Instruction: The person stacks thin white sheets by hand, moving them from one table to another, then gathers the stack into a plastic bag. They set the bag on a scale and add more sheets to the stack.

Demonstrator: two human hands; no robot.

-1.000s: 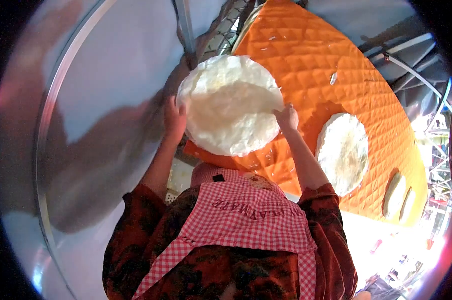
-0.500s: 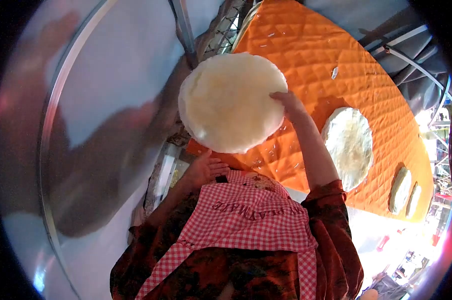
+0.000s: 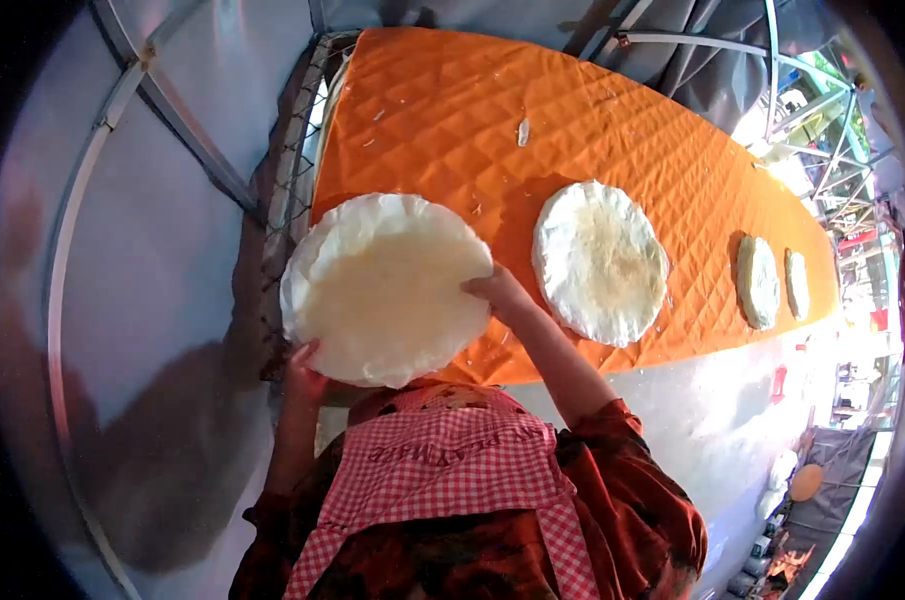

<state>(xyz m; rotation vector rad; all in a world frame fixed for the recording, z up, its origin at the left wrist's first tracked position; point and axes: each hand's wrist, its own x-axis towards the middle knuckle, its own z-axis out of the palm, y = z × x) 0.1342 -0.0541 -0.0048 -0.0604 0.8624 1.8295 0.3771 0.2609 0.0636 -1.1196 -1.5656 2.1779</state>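
Observation:
Both my hands hold a large, round, pale flatbread-like disc (image 3: 387, 290) with a thin, crinkled rim. My right hand (image 3: 502, 294) pinches its right edge, with the thumb on top and the fingers out of sight underneath. At the lower left edge, my left hand (image 3: 306, 372) has its thumb over the rim; its other fingers are partly hidden. The disc is over the near left part of an orange quilted cloth (image 3: 442, 110). Whether it touches the cloth, I cannot tell. A similar round disc (image 3: 600, 262) lies to the right.
Farther right on the cloth lie two more pale rounds (image 3: 759, 282). White scraps (image 3: 523, 132) are scattered about. Metal frame poles (image 3: 187, 130) and a grey sheet wall (image 3: 202, 60) stand at the left. A checked apron (image 3: 442, 460) covers my front.
My left hand has come up to the disc and taken its lower left edge. The view has turned right, so the cloth and other discs appear farther left.

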